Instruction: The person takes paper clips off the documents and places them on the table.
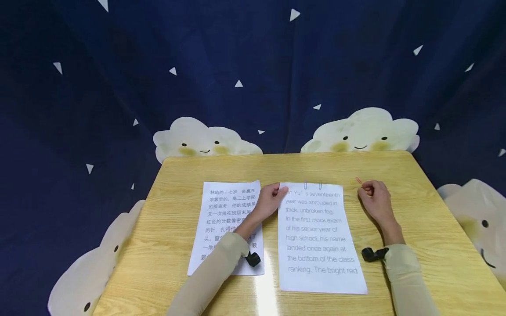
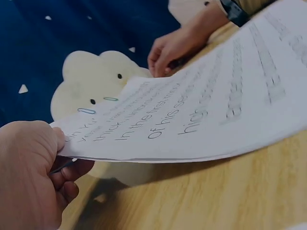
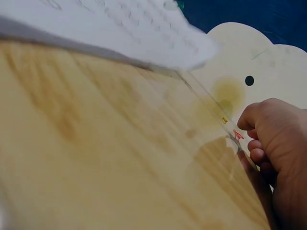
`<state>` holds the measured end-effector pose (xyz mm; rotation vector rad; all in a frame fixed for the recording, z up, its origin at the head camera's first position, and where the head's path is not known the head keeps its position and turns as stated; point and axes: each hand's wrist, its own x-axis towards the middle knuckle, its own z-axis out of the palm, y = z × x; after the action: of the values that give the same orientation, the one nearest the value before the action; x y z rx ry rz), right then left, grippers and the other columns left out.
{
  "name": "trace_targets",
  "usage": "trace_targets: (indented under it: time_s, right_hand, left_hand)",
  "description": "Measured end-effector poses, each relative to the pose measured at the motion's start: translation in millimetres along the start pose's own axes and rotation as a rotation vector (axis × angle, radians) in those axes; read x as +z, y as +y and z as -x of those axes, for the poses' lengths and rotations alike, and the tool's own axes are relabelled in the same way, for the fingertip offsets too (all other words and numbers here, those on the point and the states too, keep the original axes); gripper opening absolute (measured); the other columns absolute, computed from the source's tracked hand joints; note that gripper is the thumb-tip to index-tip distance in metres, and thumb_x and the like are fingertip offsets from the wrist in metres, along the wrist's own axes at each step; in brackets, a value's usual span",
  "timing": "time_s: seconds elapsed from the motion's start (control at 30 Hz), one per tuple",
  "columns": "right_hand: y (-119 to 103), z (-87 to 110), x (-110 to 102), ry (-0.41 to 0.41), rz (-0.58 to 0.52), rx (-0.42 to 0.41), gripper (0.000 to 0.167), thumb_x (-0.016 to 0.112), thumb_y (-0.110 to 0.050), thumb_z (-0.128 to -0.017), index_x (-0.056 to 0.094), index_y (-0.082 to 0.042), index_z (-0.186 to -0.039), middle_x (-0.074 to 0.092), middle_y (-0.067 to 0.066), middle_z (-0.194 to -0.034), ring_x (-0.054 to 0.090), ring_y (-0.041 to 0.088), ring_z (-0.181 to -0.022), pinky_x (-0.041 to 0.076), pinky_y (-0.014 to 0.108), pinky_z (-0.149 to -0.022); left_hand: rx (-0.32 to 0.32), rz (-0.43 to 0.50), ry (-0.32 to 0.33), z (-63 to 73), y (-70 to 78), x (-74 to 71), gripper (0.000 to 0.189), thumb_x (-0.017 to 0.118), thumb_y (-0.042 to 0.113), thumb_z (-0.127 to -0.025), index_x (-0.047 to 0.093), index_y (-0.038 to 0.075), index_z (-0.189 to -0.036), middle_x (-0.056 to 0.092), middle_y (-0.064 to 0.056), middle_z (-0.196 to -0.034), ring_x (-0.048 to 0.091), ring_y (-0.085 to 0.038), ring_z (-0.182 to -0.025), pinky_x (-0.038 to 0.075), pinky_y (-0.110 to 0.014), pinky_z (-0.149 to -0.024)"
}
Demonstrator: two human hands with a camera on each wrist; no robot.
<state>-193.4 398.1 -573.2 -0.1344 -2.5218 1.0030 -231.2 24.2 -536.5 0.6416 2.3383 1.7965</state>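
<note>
My left hand (image 1: 270, 202) pinches the top left corner of a sheet stack (image 1: 316, 241) printed in English. In the left wrist view its thumb (image 2: 58, 139) lies on top and curled fingers sit underneath, the near edge lifted off the table. A blue paper clip (image 2: 86, 110) and a green paper clip (image 2: 111, 99) grip the top edge. My right hand (image 1: 377, 199) is low over the table right of the stack, fingers loosely bent. Right by its fingertips is a red paper clip (image 3: 238, 135), with a yellow paper clip (image 3: 224, 120) just beyond.
A sheet with Chinese print (image 1: 227, 224) lies on the left, partly under my left forearm. The wooden table (image 1: 158, 245) ends at a dark blue curtain (image 1: 237, 52) with cloud shapes. Black wrist cameras (image 1: 369, 254) are on both wrists.
</note>
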Motion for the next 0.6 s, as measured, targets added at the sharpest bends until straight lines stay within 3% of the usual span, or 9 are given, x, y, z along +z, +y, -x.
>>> trace_targets:
  time_s: [0.23,0.47,0.6]
  right_hand:
    - [-0.1,-0.8,-3.2,0.019,-0.032,0.015,0.022,0.064,-0.013,-0.099,0.064,0.007,-0.110,0.060,0.019,-0.100,0.048,0.014,-0.084,0.036,0.026,-0.075]
    - [1.0,2.5,-2.4,0.023,-0.043,-0.013,0.021,0.063,-0.016,-0.102,0.065,0.005,-0.106,0.060,0.017,-0.094,0.047,0.007,-0.080,0.037,0.026,-0.073]
    - [-0.2,2.7,-2.6,0.034,-0.053,-0.046,0.019,0.061,-0.014,-0.104,0.065,0.004,-0.105,0.059,0.016,-0.093,0.046,0.005,-0.079,0.037,0.025,-0.071]
  left_hand:
    - [-0.003,0.086,0.047,11.9,5.3,-15.3,0.027,0.059,0.024,-0.109,0.071,0.001,-0.099,0.062,-0.006,-0.067,0.042,-0.009,-0.049,0.033,-0.021,-0.045]
    - [-0.013,0.174,0.071,29.3,10.5,-33.0,0.026,0.058,0.024,-0.109,0.072,0.003,-0.117,0.073,-0.011,-0.076,0.058,-0.011,-0.054,0.040,-0.020,-0.047]
    - [-0.013,0.186,0.070,35.7,13.6,-41.5,0.028,0.057,0.026,-0.110,0.071,0.004,-0.119,0.075,-0.013,-0.083,0.064,-0.014,-0.057,0.045,-0.023,-0.048]
